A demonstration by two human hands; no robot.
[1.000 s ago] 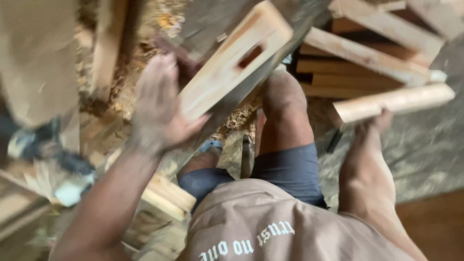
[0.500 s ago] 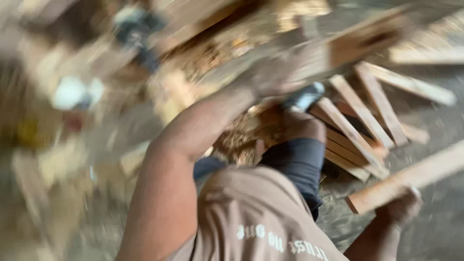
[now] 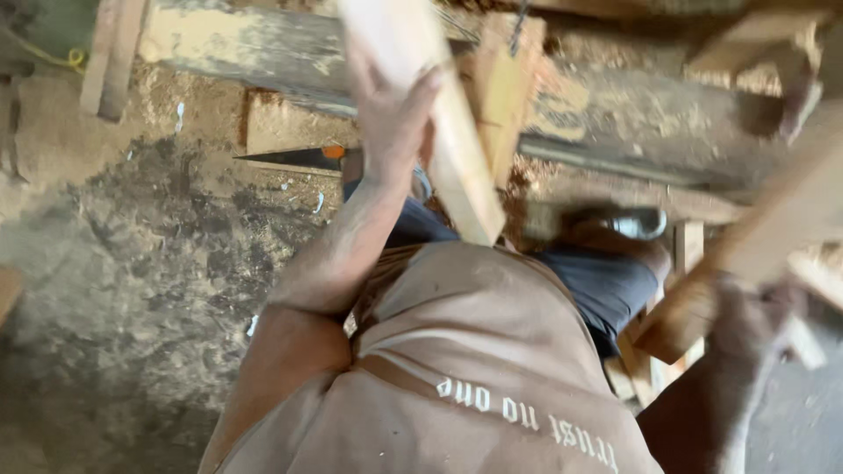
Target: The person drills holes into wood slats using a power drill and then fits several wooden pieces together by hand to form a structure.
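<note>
The left hand holds a pale wooden board, fingers wrapped around its edge; the board slants from the top of the view down to the person's lap. The right hand, blurred, grips the end of a second wooden bar that angles up to the right. A long, dusty beam runs across behind both. A handsaw lies on the sawdust-covered floor, beside the left forearm.

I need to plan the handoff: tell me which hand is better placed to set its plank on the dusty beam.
Probably the left hand: its pale plank already lies across the beam, while the right hand holds its plank lower, off to the side.
</note>
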